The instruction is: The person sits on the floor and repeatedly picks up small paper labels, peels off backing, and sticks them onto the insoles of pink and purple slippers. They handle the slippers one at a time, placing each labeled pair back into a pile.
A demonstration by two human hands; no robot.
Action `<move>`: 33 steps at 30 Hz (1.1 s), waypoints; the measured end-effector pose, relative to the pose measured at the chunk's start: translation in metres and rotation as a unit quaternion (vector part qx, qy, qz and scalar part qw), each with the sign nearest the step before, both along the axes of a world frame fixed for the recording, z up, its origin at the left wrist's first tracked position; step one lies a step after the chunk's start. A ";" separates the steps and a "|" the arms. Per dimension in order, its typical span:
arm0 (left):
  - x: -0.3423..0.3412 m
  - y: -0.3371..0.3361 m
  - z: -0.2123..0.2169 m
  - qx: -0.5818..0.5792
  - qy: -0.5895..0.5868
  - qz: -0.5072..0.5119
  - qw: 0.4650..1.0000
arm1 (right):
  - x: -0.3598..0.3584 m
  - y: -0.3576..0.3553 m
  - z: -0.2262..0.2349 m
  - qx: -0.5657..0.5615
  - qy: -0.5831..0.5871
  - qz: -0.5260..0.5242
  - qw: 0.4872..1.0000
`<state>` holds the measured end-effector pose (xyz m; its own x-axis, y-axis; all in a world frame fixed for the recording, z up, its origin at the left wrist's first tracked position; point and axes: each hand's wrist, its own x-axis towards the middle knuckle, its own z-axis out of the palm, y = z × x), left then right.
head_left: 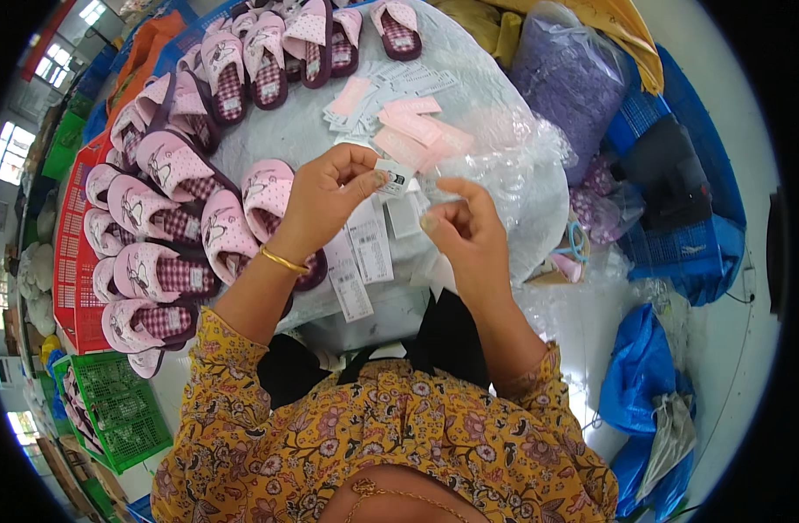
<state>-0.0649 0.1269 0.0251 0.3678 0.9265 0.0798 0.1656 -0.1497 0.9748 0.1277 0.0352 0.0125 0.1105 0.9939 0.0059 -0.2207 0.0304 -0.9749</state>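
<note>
My left hand [334, 187] pinches a small white label [395, 177] with dark print between thumb and forefinger, above the table. Just to its right is my right hand [471, 231], forefinger raised and apart from the thumb, other fingers curled; I see nothing between its fingertips. Below the hands lie long white printed tags [369, 247] and a plain white card [405, 215]. Beyond them spread pink paper cards [417, 126] and a pile of white tags [399, 83]. Pink dotted slippers [159, 213] with checked insoles crowd the table's left side and far edge.
The round table [316, 131] has a plastic cover, with crumpled clear film [521, 144] at its right. A purple filled bag [569, 83] and blue crates [678, 235] stand at the right. A red crate [72, 253] and a green crate [116, 414] are at the left.
</note>
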 end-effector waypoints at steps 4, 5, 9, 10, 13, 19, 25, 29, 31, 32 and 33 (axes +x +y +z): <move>0.003 -0.040 0.004 0.040 0.001 -0.002 0.999 | -0.013 -0.001 0.006 -0.005 -0.004 -0.007 1.000; 0.002 -0.045 0.004 0.047 0.011 -0.002 0.999 | -0.016 -0.002 0.005 -0.007 0.000 -0.007 1.000; -0.001 -0.062 0.009 0.079 0.036 0.000 0.996 | -0.018 -0.012 0.002 -0.016 -0.012 0.007 1.000; 0.000 -0.064 0.009 0.079 0.036 0.003 0.996 | -0.018 -0.013 0.001 -0.014 -0.014 0.005 1.000; -0.001 -0.071 0.007 0.127 0.040 0.010 0.991 | -0.019 -0.018 0.002 -0.015 -0.026 0.005 1.000; -0.011 -0.077 0.004 0.270 0.084 -0.036 0.959 | -0.017 -0.026 -0.005 -0.025 -0.028 0.016 0.999; -0.021 -0.090 -0.013 -0.018 -0.025 -0.062 0.998 | -0.021 -0.042 -0.005 -0.046 -0.056 0.079 0.994; -0.025 -0.102 -0.024 0.029 0.011 -0.058 0.998 | -0.025 -0.052 -0.005 -0.052 -0.088 0.096 0.990; -0.028 -0.108 -0.020 0.051 0.046 -0.060 0.996 | -0.024 -0.058 -0.011 -0.052 -0.124 0.121 0.984; -0.030 -0.111 -0.019 0.085 0.065 -0.058 0.993 | -0.021 -0.061 -0.016 -0.051 -0.155 0.143 0.976; -0.033 -0.115 -0.018 0.118 0.084 -0.054 0.988 | -0.020 -0.065 -0.016 -0.051 -0.185 0.165 0.967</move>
<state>-0.0977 0.0123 0.0075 0.4906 0.8437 0.2179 0.2930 -0.3952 0.8706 0.1076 -0.0294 -0.0039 -0.2041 0.9722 -0.1151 0.1631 -0.0822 -0.9832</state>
